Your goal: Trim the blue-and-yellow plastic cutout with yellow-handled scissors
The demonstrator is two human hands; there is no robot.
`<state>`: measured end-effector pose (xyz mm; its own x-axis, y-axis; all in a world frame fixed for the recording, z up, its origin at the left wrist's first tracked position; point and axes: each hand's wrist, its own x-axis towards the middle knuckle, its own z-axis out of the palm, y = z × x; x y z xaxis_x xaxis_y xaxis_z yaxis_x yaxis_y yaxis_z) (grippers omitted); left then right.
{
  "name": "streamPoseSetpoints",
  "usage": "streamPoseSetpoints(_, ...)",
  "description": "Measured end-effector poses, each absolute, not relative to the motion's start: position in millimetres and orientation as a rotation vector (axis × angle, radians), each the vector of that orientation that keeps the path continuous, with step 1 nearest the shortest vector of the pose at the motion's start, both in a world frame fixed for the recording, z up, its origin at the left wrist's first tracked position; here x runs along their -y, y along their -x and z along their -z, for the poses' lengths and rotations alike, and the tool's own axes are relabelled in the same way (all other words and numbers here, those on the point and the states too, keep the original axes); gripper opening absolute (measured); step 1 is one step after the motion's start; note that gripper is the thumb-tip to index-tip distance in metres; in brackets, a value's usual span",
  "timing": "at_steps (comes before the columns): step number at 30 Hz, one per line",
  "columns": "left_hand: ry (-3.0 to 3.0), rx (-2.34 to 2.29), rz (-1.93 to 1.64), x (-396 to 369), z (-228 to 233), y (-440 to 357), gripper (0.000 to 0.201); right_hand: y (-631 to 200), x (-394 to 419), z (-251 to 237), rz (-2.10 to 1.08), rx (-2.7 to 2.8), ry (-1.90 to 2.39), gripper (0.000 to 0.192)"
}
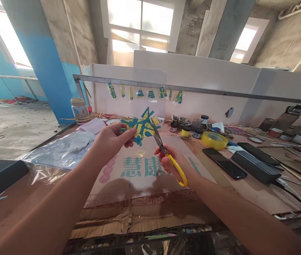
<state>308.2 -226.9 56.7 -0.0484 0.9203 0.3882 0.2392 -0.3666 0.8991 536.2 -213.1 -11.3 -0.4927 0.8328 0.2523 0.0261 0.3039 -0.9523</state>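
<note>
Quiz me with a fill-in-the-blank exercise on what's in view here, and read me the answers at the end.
1. The right hand grips scissors whose handle is ____.
2. The left hand holds a cutout with its ____ on the near face.
3. ____ small pieces hang from the metal bar.
4. In this view, the jar stands to the ____ of the tape.

Missing words: yellow; thumb; eight; left.
</note>
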Motion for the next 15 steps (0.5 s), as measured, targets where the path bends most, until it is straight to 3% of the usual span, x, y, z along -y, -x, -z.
streamPoseSetpoints(7, -1.771, -1.052, -1.009, 226, -48, -312, 0.021, -536, 217, 6, -1.252, 1.741, 0.759, 0.072)
streamPoseSetpoints(11, -1.721, -0.983, -1.034, 226, -46, -315, 0.040, -536, 223, -2, -1.244, 1.762, 0.763, 0.075)
streamPoseSetpoints(15, -1.667, -1.042, -1.190, 226, -46, -316, 0.045, -535, 223, -2, -1.257, 1.779, 0.752, 0.070)
